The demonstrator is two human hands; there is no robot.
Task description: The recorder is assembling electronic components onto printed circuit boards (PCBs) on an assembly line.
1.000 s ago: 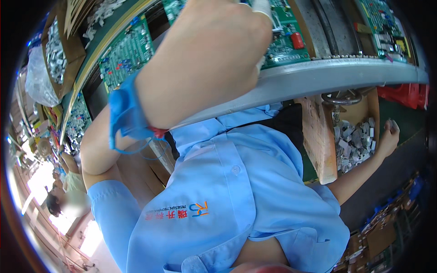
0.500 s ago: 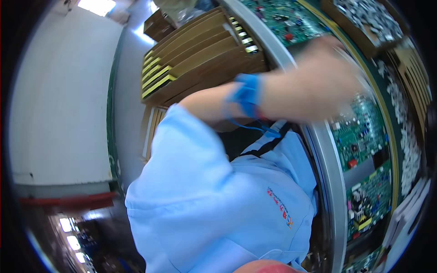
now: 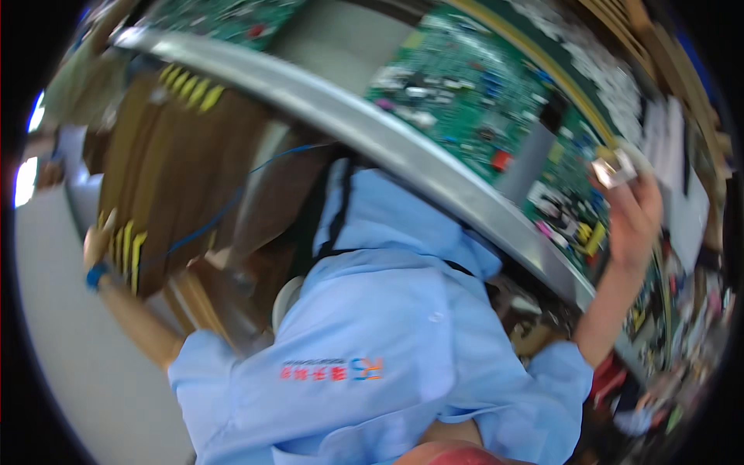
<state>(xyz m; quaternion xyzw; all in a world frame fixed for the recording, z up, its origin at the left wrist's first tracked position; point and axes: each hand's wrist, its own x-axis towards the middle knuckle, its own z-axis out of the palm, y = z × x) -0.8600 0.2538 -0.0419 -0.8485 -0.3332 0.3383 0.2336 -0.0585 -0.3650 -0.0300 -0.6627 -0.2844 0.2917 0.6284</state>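
My right hand (image 3: 632, 213) is raised over the line of circuit boards at the right, its fingers closed on a small shiny metal piece (image 3: 614, 168). Below it lies a green circuit board (image 3: 566, 221) with white, yellow and black parts. Far out at the left, my left hand (image 3: 96, 242), with a blue strap at the wrist, is at the outer edge of a cardboard box (image 3: 178, 147) with yellow-edged dividers. One finger points up there; the others are blurred, and whether they grip the box is unclear. A thin blue cord (image 3: 213, 221) runs across the box.
A metal rail (image 3: 349, 108) curves between my body and the boards. Another large green board (image 3: 465, 93) lies beyond it, and a grey strip (image 3: 527, 159) separates two boards. White parts (image 3: 597, 74) are heaped along the far side. Another person (image 3: 85, 85) is at the upper left.
My left arm has swung from over the boards out to the box at the left. My right hand has come into view with the metal piece. The whole view has turned.
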